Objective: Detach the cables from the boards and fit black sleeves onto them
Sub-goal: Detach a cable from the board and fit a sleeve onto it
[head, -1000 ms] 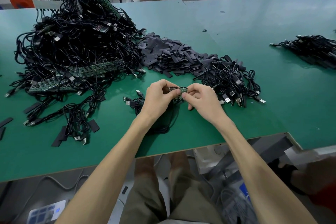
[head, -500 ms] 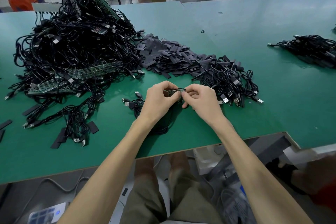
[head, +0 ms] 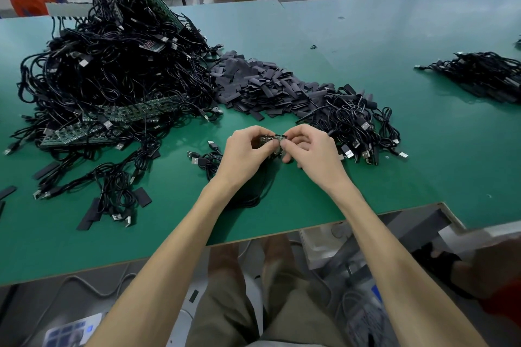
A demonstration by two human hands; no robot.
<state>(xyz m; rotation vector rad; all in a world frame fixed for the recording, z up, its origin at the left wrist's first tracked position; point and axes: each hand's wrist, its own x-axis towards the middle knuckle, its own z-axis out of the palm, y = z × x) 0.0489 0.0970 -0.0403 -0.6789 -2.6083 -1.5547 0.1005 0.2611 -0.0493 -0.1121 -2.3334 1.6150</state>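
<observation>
My left hand [head: 244, 153] and my right hand [head: 311, 151] meet over the green table's front middle, both pinching a short green board strip [head: 272, 138] between thumbs and fingertips. Black cables [head: 255, 189] hang from the strip and loop on the table under my wrists. A large tangle of black cables with green boards [head: 112, 70] rises at the left. Loose black sleeves [head: 262, 87] lie heaped behind my hands. A smaller bunch of cables with USB plugs [head: 358, 127] sits just right of my right hand.
Another cable bundle [head: 485, 73] lies at the far right of the green table [head: 394, 36]. Stray sleeves and cables [head: 112, 194] are scattered at the front left. The table's front edge runs below my forearms, with a notch at the right. A person's hand and dark sleeve show at the lower right.
Both hands stay on the board strip in nearly the same spot; the fingers have shifted slightly along it. The view has tilted a little.
</observation>
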